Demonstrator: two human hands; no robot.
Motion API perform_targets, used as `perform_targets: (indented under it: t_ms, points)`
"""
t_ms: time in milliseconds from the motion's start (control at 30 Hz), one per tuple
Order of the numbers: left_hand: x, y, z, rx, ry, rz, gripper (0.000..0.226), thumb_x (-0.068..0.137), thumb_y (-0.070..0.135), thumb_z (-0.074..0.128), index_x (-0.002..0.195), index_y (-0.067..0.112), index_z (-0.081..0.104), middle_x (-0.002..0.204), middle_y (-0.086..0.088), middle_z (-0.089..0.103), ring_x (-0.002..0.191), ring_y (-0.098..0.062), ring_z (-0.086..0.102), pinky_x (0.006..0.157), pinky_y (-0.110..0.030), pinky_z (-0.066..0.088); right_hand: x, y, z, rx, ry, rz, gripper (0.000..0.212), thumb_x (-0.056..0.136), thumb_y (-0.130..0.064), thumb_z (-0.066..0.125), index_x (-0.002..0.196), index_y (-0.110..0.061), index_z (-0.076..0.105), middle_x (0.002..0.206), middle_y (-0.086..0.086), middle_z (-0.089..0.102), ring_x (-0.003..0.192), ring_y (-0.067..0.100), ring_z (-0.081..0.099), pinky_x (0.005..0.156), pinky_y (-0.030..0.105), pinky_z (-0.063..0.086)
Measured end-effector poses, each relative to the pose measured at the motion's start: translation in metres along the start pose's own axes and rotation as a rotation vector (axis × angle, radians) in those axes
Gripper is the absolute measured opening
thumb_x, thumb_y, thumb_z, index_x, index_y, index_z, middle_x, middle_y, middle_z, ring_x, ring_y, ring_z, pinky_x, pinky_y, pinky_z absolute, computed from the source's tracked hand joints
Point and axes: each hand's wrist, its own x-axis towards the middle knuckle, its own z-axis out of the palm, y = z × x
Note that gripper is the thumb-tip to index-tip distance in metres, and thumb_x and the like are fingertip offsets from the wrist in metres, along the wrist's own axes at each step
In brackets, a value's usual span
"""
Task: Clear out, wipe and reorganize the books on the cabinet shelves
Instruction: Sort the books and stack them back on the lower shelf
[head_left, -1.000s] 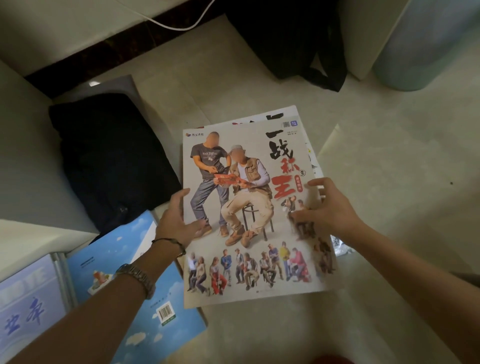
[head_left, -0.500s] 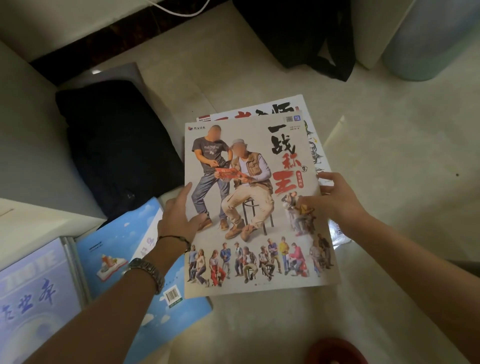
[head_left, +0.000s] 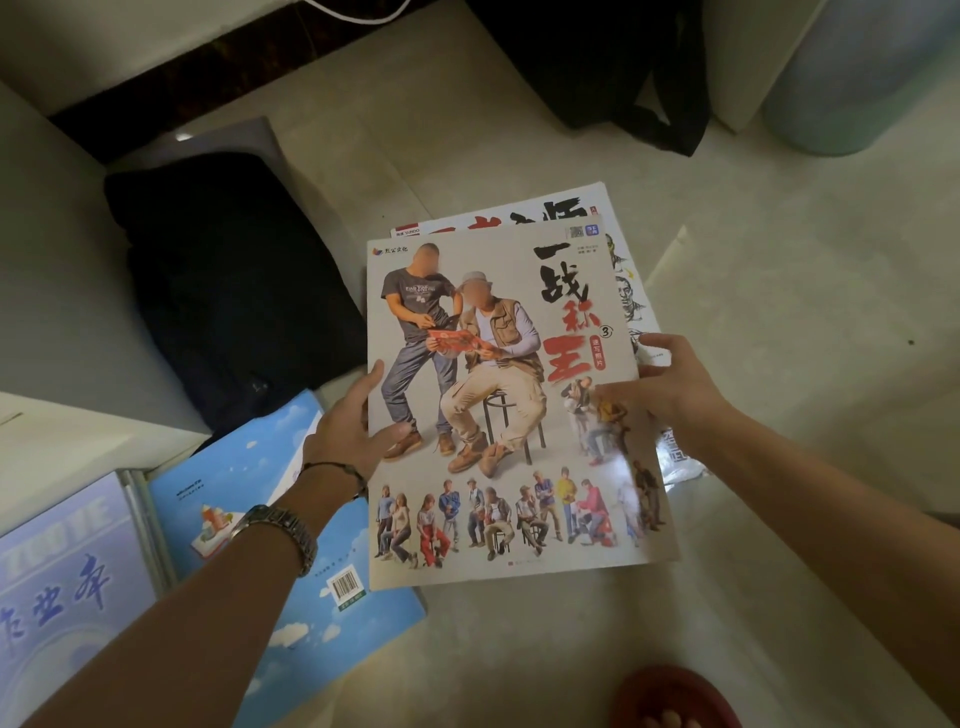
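The task looks to be in its clearing-out stage, by the look of things: books lie on the floor (head_left: 779, 260) rather than on any shelf, and no cloth or wiping is in sight. The cabinet shelves themselves do not show clearly, so how much remains on them cannot be told. Wiping and reorganizing appear to be still ahead.

The person holds a large picture book (head_left: 514, 395), its cover showing 2 figures and a row of smaller ones, above the floor between both hands. The left hand (head_left: 348, 431) grips its left edge, thumb on the cover and fingers hidden behind it. The right hand (head_left: 670, 389) holds the right edge with the thumb pressed on the cover; its fingers seem to reach behind, though that side is partly hidden. The 2 hands are well apart, one at each side of the book.

Counted, 4 books or folders show. Directly under the held book lies 1 sketch book (head_left: 618, 249) with drawn faces along its edge, so the held one seems headed for that pile. At lower left lies 1 blue sky-patterned book (head_left: 249, 478) with a barcode, and beside it 1 pale blue folder (head_left: 57, 571).

Also visible are 2 dark bags: 1 black bag (head_left: 234, 291) at left and 1 black strap bag (head_left: 597, 62) at top. A red slipper (head_left: 675, 696) sits at the bottom edge.
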Motion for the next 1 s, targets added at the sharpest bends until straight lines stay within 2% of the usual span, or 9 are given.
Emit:
perform_targets:
  t_ms: [67, 200, 333, 433, 600, 700, 800, 900, 1000]
  points:
    - [-0.001, 0.0, 0.0, -0.004, -0.005, 0.001, 0.072, 0.083, 0.016, 0.068, 0.145, 0.026, 0.031, 0.132, 0.0, 0.051, 0.121, -0.024, 0.049, 0.104, -0.041, 0.04, 0.003, 0.0, -0.002, 0.036, -0.012, 0.028, 0.076, 0.067, -0.001, 0.082, 0.127, -0.019, 0.039, 0.107, 0.009, 0.064, 0.081, 0.018, 0.063, 0.06, 0.032, 0.047]
    - [-0.003, 0.003, 0.0, -0.038, -0.018, -0.001, 0.071, 0.085, 0.013, 0.066, 0.145, 0.023, 0.03, 0.12, 0.009, 0.047, 0.118, -0.018, 0.048, 0.101, -0.031, 0.039, 0.009, 0.0, -0.006, 0.12, -0.037, 0.104, 0.068, 0.071, 0.0, 0.079, 0.125, -0.015, 0.042, 0.093, 0.007, 0.069, 0.077, 0.022, 0.068, 0.062, 0.037, 0.054]
    - [-0.005, 0.008, -0.001, -0.062, -0.022, 0.0, 0.07, 0.086, 0.013, 0.064, 0.146, 0.023, 0.028, 0.132, -0.001, 0.05, 0.113, -0.016, 0.05, 0.099, -0.031, 0.042, 0.011, -0.001, -0.004, 0.107, -0.073, 0.094, 0.063, 0.071, -0.001, 0.079, 0.124, -0.007, 0.045, 0.098, 0.007, 0.069, 0.078, 0.022, 0.069, 0.055, 0.034, 0.053]
    - [-0.007, 0.011, -0.001, -0.064, -0.021, -0.005, 0.07, 0.087, 0.011, 0.063, 0.146, 0.023, 0.027, 0.137, -0.003, 0.046, 0.109, -0.009, 0.044, 0.095, -0.025, 0.038, 0.013, -0.002, -0.005, 0.138, -0.082, 0.083, 0.064, 0.071, 0.0, 0.078, 0.123, -0.007, 0.041, 0.095, 0.008, 0.068, 0.078, 0.022, 0.068, 0.06, 0.034, 0.054]
    - [-0.008, 0.013, 0.0, -0.074, -0.021, -0.018, 0.07, 0.088, 0.011, 0.062, 0.146, 0.023, 0.026, 0.14, -0.003, 0.045, 0.124, -0.022, 0.045, 0.097, -0.027, 0.036, 0.014, -0.007, 0.0, 0.057, -0.066, 0.003, 0.082, 0.07, 0.0, 0.079, 0.134, -0.018, 0.032, 0.109, 0.012, 0.062, 0.084, 0.021, 0.064, 0.067, 0.033, 0.05]
    - [-0.009, 0.015, 0.0, -0.071, -0.021, -0.027, 0.07, 0.088, 0.012, 0.062, 0.146, 0.024, 0.026, 0.142, -0.003, 0.043, 0.125, -0.022, 0.044, 0.099, -0.028, 0.036, 0.012, -0.009, 0.005, -0.006, -0.063, -0.04, 0.084, 0.072, -0.003, 0.078, 0.138, -0.021, 0.03, 0.109, 0.01, 0.062, 0.087, 0.02, 0.064, 0.076, 0.037, 0.052]
    - [-0.008, 0.014, -0.001, -0.091, -0.031, -0.024, 0.07, 0.087, 0.011, 0.062, 0.146, 0.024, 0.026, 0.142, -0.004, 0.043, 0.125, -0.024, 0.045, 0.102, -0.035, 0.039, 0.01, -0.007, 0.006, -0.035, -0.08, -0.088, 0.086, 0.071, -0.006, 0.08, 0.138, -0.025, 0.028, 0.103, 0.006, 0.063, 0.086, 0.018, 0.065, 0.069, 0.032, 0.052]
    - [-0.011, 0.016, -0.001, -0.123, -0.032, -0.025, 0.069, 0.087, 0.007, 0.061, 0.145, 0.023, 0.027, 0.138, -0.004, 0.046, 0.122, -0.023, 0.048, 0.096, -0.029, 0.04, 0.009, -0.002, 0.005, -0.052, -0.095, -0.15, 0.089, 0.071, -0.002, 0.078, 0.139, -0.028, 0.027, 0.099, 0.003, 0.062, 0.083, 0.013, 0.065, 0.06, 0.027, 0.053]
    - [-0.012, 0.019, 0.0, -0.148, -0.024, -0.016, 0.068, 0.088, 0.005, 0.06, 0.145, 0.022, 0.028, 0.138, -0.003, 0.045, 0.123, -0.02, 0.046, 0.097, -0.026, 0.038, 0.008, 0.001, 0.006, -0.037, -0.1, -0.193, 0.087, 0.074, 0.002, 0.075, 0.139, -0.03, 0.027, 0.092, -0.002, 0.06, 0.077, 0.009, 0.064, 0.05, 0.018, 0.052]
